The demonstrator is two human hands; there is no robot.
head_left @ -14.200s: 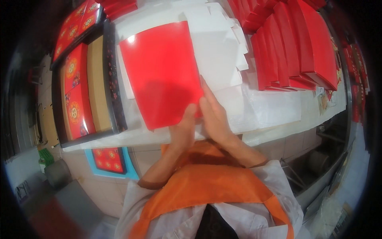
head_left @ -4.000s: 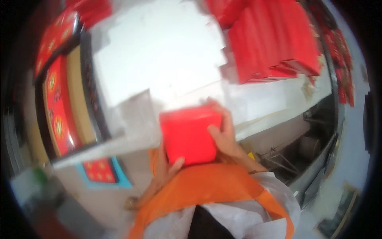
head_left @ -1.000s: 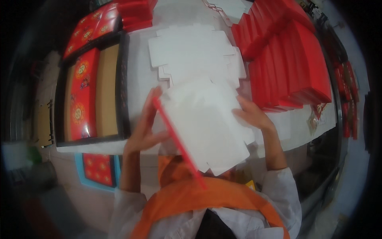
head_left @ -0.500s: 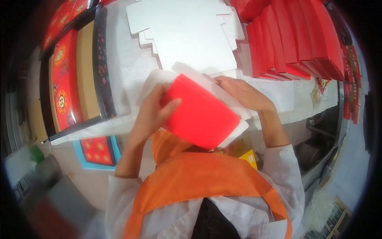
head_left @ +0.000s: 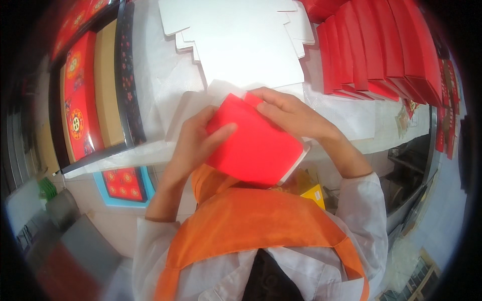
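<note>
In the head view, the red carton (head_left: 253, 145) lies between the two hands, just in front of the apron (head_left: 256, 218) and off the near edge of the table (head_left: 160, 100). Its long axis slants from upper left, away from the body, to lower right, close to the body. The left hand (head_left: 197, 139) is at the left short end, half closed, its thumb flat on the red face and its other fingers going round the edge, partly hidden beneath. The right hand (head_left: 293, 114) comes over the far long edge, fingers curled, thumb and fingertips closed around a small red flap (head_left: 253, 100) near the upper corner. Both hands touch the carton, so neither is nearer; the lower right end has no hand on it and shows a pale inner edge.

Beyond the hands, pale flaps reach toward a pile of white cardboard sheets (head_left: 246, 45). To the left, well apart from the left hand, the black-edged tray (head_left: 124, 75) closes that side. To the right, a row of standing red boxes (head_left: 374, 50) keeps clear of the right hand, with table cover between. A yellow box (head_left: 314, 196) sits below the carton's right end.
</note>
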